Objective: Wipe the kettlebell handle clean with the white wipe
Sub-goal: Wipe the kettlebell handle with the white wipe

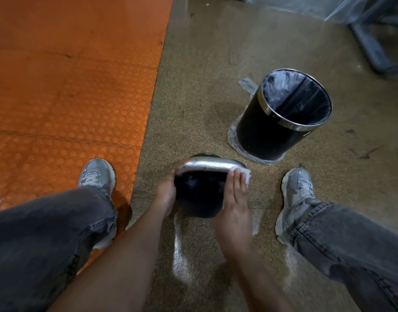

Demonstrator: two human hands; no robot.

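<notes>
A black kettlebell with a silver handle stands on the speckled floor between my feet. My left hand rests against the bell's left side, just under the handle's left end; its fingers are hidden behind the bell. My right hand lies over the right side with fairly straight fingers, pressing the white wipe onto the handle's right end. Only a corner of the wipe shows past my fingertips.
A black bin with a steel rim and a clear liner stands on the floor just behind the kettlebell to the right. An orange studded mat covers the left. My shoes flank the kettlebell. A grey metal frame is far right.
</notes>
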